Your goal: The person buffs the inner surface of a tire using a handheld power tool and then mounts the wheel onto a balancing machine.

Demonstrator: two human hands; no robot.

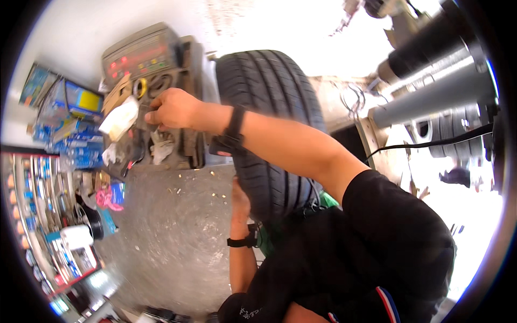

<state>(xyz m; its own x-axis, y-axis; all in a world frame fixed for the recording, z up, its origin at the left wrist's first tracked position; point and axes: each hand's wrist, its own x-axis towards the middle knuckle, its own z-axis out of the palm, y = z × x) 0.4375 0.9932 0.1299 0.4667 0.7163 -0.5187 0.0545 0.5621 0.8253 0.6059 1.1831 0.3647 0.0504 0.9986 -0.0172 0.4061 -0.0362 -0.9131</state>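
A black tyre (269,86) with long tread grooves stands upright in the middle, beside a wheel balancer whose grey panel (142,58) has red lit digits. Across the tyre reaches my right arm; my right hand (175,109) is over the balancer's dirty tray (186,137), fingers curled closed. Whatever they may hold is hidden. Near those fingers are a white crumpled cloth or paper (121,118), a yellow ring (141,88) and a dark tool (134,151). My left hand (240,198) is low at the tyre's left side, its fingers hidden from view.
Packs of blue-labelled bottles (83,153) stand left of the balancer. A shelf of small goods (40,215) fills the lower left. Small bits (212,173) are scattered on the concrete floor (167,237). Grey cylinders (431,94) and a black cable (431,144) are at the right.
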